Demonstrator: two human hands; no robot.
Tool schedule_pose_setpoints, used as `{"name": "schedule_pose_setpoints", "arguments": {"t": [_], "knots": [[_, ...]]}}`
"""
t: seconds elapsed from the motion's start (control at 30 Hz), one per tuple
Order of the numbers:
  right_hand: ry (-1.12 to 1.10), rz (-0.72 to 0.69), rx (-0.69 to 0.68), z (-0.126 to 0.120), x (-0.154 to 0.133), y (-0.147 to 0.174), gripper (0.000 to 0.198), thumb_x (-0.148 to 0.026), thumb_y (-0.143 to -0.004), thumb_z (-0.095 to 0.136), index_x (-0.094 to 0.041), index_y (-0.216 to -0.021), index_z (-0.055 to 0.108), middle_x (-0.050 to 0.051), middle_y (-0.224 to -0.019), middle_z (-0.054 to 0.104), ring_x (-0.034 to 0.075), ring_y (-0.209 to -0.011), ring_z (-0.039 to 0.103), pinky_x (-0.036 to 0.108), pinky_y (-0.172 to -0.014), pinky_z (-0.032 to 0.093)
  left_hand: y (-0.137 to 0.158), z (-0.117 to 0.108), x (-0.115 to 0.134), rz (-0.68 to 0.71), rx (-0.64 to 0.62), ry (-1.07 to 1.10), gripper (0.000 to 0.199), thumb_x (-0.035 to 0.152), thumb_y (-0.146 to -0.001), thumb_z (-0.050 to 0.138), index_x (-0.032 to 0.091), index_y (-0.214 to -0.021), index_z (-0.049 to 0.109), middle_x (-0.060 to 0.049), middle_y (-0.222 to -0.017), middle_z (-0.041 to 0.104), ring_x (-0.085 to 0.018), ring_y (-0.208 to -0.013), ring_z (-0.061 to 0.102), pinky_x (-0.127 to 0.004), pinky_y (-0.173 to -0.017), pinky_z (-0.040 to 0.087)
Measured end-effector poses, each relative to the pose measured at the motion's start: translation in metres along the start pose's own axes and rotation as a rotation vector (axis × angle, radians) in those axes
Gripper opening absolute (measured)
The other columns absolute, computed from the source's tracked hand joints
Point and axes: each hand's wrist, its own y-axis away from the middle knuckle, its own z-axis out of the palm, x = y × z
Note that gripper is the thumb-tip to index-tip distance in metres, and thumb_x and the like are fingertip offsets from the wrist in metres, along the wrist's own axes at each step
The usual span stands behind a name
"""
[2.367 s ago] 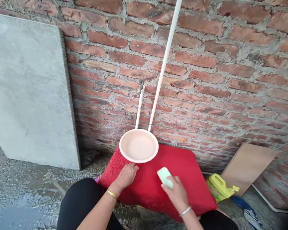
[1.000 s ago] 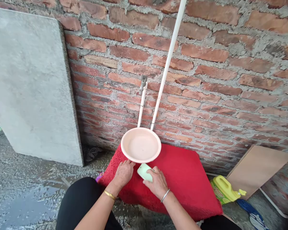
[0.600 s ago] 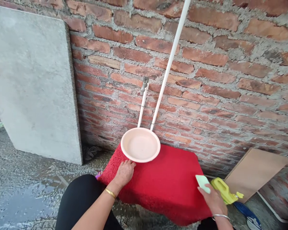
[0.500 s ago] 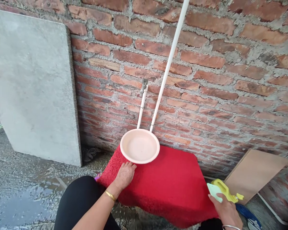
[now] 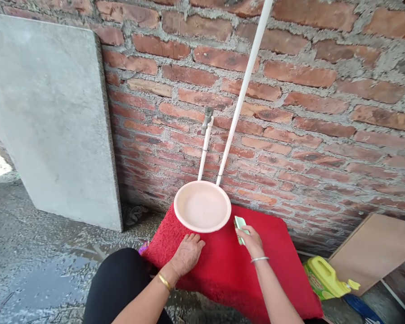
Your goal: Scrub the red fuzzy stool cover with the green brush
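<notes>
My left hand (image 5: 189,253) lies on the red cloth (image 5: 222,270), fingers stretched out just below the near rim of the pale pink basin (image 5: 202,207). In my right hand (image 5: 254,241) is a pale green scrub brush (image 5: 240,225), gripped between thumb and fingers. Its bristly side faces left, towards the basin, and it is held over the cloth a little to the right of the rim. The basin stands at the back of the cloth; its inside looks pale, and I cannot tell whether it holds water.
Behind the basin a tap (image 5: 208,118) and a white pipe (image 5: 243,90) run along the brick wall (image 5: 310,103). A grey slab (image 5: 54,117) leans at left above wet floor (image 5: 43,274). At right stand a yellow jug (image 5: 324,276) and a brown board (image 5: 374,247).
My right hand has brought the scrub brush from beside the yellow jug leftwards to near the basin. My left hand has shifted slightly away from the rim. The view has turned a little.
</notes>
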Motion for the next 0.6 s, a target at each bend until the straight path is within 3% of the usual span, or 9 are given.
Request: {"name": "schedule_pose_setpoints", "arguments": {"t": [0.13,0.27,0.4,0.6], "knots": [[0.098,0.024,-0.061,0.029,-0.041,-0.011,0.047,-0.058,-0.081,0.054,-0.021,-0.109,0.063,0.007,-0.097,0.071,0.022,-0.086,0.068,0.031,-0.072,0.05,0.002,-0.002,0.002,0.013,-0.007,0.012,0.033,0.013,-0.094,0.039,0.021,-0.112,0.065,-0.011,-0.112,0.063,-0.028,-0.113,0.057,-0.049,-0.103,0.042],[0.227,0.036,-0.09,0.042,-0.061,-0.006,0.046,-0.051,-0.083,0.055,-0.022,-0.117,0.057,0.012,-0.112,0.064,0.025,-0.097,0.067,0.035,-0.079,0.048,0.004,-0.004,0.005,0.023,-0.015,0.024,0.032,0.014,-0.094,0.039,0.021,-0.112,0.065,-0.01,-0.113,0.063,-0.027,-0.113,0.056,-0.048,-0.103,0.042],[0.324,-0.004,-0.118,0.043,-0.064,0.001,0.053,-0.053,-0.08,0.061,-0.027,-0.125,0.051,0.011,-0.117,0.058,0.027,-0.102,0.064,0.036,-0.082,0.047,0.003,0.0,0.008,0.028,0.005,0.028,0.031,0.015,-0.094,0.041,0.021,-0.112,0.065,-0.009,-0.114,0.062,-0.027,-0.113,0.056,-0.049,-0.103,0.042],[0.396,-0.014,-0.134,0.023,-0.044,-0.007,0.047,-0.06,-0.081,0.057,-0.029,-0.115,0.053,0.007,-0.112,0.054,0.026,-0.1,0.063,0.037,-0.081,0.047,-0.002,0.017,0.006,0.029,0.112,0.032,0.03,0.016,-0.094,0.045,0.023,-0.114,0.066,-0.009,-0.113,0.062,-0.027,-0.114,0.056,-0.05,-0.102,0.044]]}}
